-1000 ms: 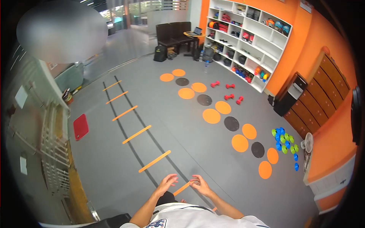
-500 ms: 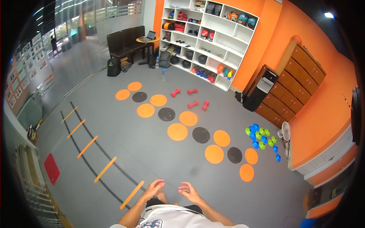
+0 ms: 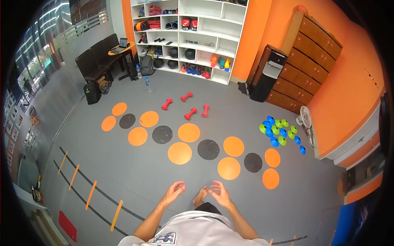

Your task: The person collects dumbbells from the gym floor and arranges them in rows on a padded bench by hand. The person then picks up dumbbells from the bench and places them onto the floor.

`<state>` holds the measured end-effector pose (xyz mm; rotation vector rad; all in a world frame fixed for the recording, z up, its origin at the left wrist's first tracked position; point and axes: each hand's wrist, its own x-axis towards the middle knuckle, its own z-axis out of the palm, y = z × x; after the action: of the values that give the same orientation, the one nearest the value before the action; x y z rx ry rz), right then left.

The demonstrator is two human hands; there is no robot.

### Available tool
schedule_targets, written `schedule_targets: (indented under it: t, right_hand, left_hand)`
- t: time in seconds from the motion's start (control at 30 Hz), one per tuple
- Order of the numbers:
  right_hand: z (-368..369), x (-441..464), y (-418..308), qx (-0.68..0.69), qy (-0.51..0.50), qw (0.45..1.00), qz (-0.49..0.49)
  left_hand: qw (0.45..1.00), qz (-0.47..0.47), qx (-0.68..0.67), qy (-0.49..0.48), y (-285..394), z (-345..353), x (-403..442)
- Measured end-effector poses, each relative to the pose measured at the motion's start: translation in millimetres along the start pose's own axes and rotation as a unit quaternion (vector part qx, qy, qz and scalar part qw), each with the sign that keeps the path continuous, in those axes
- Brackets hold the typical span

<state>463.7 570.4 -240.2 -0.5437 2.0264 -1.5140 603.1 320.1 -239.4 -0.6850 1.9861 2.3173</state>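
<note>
Held out in front of my white shirt (image 3: 197, 229), my left hand (image 3: 174, 193) has its fingers apart and curved, with nothing in it. On the other side of my bare foot (image 3: 200, 197), my right hand (image 3: 221, 194) is likewise empty, fingers spread. Both hands are in the air above the grey floor. Beyond them, orange discs (image 3: 179, 153) and black discs (image 3: 208, 149) lie in a zigzag row. Red dumbbells (image 3: 191, 113) rest on the floor behind the discs.
An agility ladder (image 3: 91, 195) runs along the lower left, near a red mat (image 3: 67, 226). Blue and green cones (image 3: 282, 141) lie at right, by a fan (image 3: 304, 116). White shelves (image 3: 209, 37), a water dispenser (image 3: 269, 74) and a bottle (image 3: 148, 85) stand at the back.
The view has swung to the right and my body has moved off the ladder toward the discs. The ladder now sits farther left. Both hands stay raised and empty.
</note>
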Motion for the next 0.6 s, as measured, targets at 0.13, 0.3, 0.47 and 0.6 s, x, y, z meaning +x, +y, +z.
schedule_targets:
  t: [0.13,0.3,0.47,0.6]
  right_hand:
    - [-48,97,-20,0.016,-0.01,1.0,-0.002]
    - [-83,213,-58,-0.016,-0.051,0.999,-0.004]
    - [-87,324,-76,-0.001,-0.094,0.996,-0.007]
    - [-88,414,-70,-0.005,-0.098,0.995,0.007]
  left_hand:
    - [0.999,-0.016,-0.025,0.045,32,-6,76]
    - [0.995,-0.01,-0.049,0.084,82,-8,168]
    - [0.991,-0.005,-0.1,0.091,99,-24,259]
    - [0.989,-0.01,-0.111,0.099,106,-56,346]
